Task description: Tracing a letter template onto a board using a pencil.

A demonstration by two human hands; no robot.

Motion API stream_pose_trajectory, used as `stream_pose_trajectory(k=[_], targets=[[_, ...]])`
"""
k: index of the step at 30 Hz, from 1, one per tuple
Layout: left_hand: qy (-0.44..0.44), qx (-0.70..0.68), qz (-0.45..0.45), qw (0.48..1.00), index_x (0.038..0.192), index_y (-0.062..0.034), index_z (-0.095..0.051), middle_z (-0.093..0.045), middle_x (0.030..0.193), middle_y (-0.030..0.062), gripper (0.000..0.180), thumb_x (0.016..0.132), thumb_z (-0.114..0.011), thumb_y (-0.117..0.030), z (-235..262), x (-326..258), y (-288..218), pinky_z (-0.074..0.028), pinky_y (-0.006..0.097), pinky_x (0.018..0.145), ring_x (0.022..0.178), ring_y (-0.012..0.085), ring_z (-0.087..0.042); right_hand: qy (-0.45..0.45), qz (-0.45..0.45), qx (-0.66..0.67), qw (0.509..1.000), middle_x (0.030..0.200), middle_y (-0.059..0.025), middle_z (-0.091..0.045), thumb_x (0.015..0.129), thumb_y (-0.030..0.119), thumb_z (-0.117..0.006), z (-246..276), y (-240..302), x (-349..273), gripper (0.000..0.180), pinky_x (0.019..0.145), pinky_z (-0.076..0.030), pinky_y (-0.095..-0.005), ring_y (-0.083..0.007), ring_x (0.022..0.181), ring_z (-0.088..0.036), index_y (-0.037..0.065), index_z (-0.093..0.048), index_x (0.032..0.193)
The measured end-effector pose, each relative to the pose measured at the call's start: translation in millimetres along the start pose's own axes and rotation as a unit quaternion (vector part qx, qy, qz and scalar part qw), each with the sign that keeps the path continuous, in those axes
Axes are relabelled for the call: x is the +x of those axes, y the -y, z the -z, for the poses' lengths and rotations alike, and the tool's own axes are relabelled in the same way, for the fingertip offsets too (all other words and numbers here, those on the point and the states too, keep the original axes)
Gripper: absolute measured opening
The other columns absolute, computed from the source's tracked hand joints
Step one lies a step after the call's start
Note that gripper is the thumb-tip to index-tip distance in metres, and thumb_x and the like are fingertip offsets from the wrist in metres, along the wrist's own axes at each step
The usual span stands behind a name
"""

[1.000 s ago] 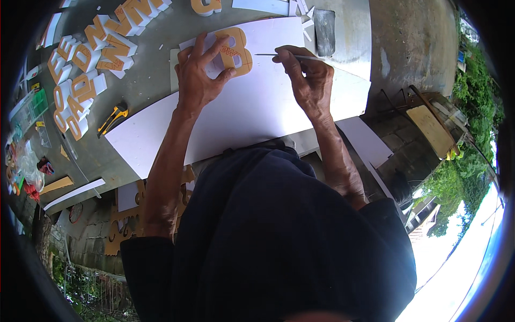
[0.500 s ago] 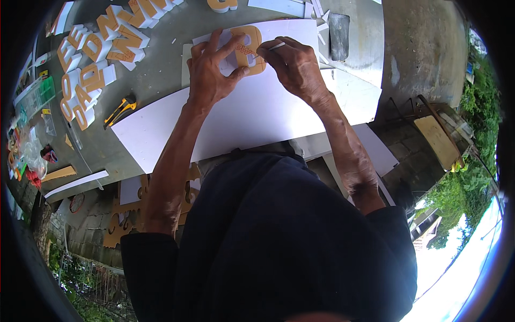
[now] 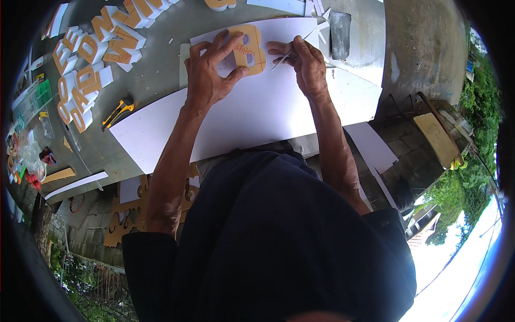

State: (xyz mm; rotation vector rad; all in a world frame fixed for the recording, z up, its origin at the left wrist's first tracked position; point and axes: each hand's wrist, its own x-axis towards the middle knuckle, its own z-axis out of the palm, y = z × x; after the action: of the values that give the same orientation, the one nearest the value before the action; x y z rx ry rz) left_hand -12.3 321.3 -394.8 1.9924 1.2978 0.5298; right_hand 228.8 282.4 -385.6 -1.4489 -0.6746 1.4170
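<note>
A tan cut-out letter B point(image 3: 256, 49) with reddish lettering lies on a large white sheet point(image 3: 236, 115). My left hand point(image 3: 211, 70) is bent around its left side, thumb on the lower edge and fingers on the upper part, pressing it to the sheet. To the right of the letter, my right hand point(image 3: 308, 64) grips a slim, pale, pen-like tool point(image 3: 280, 63), whose exact kind I cannot make out. The tool slants, its lower tip just over the sheet and apart from the letter.
Several tan-faced letters with white sides point(image 3: 96, 78) stand at the back left. A yellow utility knife point(image 3: 118, 112) lies left of the sheet. A dark rectangular block point(image 3: 339, 35) and narrow white offcuts point(image 3: 322, 26) lie at the back right. A plastic bag point(image 3: 33, 155) sits far left.
My right hand has pulled back to the right, off the letter's edge, and the slim tool in it now shows. My left hand stays on the letter.
</note>
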Motion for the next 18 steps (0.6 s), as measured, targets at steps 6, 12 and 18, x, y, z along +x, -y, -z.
stream_pose_trajectory(k=[6, 12, 18], targets=[[-0.004, 0.012, -0.013, 1.0, 0.142, -0.0295, -0.061, -0.06, 0.146, 0.0045, 0.073, 0.075, -0.089, -0.031, 3.0, -1.1, -3.7, -0.04, 0.043, 0.105, 0.118, 0.0287, -0.047, 0.021, -0.007, -0.027, 0.999, 0.104, -0.0199, -0.075, 0.104, 0.049, -0.049, -6.7, -3.9, 5.2, 0.054, 0.086, -0.056, -0.0378, -0.0245, 0.096, -0.07, 0.0, -0.065, 0.09], [-0.006, 0.006, -0.022, 1.0, 0.143, -0.0275, -0.061, -0.061, 0.145, 0.0069, 0.072, 0.076, -0.088, -0.031, 3.7, 0.8, -5.1, -0.041, 0.041, 0.104, 0.118, 0.0283, -0.048, 0.021, -0.004, -0.042, 0.999, 0.103, -0.0191, -0.075, 0.104, 0.051, -0.049, -10.7, -3.9, 7.7, 0.057, 0.084, -0.056, -0.0377, -0.0231, 0.094, -0.069, -0.002, -0.067, 0.091], [-0.009, -0.003, -0.031, 0.999, 0.144, -0.0272, -0.06, -0.062, 0.143, 0.0088, 0.073, 0.076, -0.088, -0.029, 5.0, 0.3, -1.8, -0.043, 0.044, 0.104, 0.117, 0.0287, -0.048, 0.025, -0.006, -0.054, 0.998, 0.099, -0.0171, -0.075, 0.104, 0.052, -0.048, -13.4, -1.6, 9.0, 0.06, 0.084, -0.057, -0.0375, -0.0227, 0.088, -0.068, -0.004, -0.069, 0.095]])
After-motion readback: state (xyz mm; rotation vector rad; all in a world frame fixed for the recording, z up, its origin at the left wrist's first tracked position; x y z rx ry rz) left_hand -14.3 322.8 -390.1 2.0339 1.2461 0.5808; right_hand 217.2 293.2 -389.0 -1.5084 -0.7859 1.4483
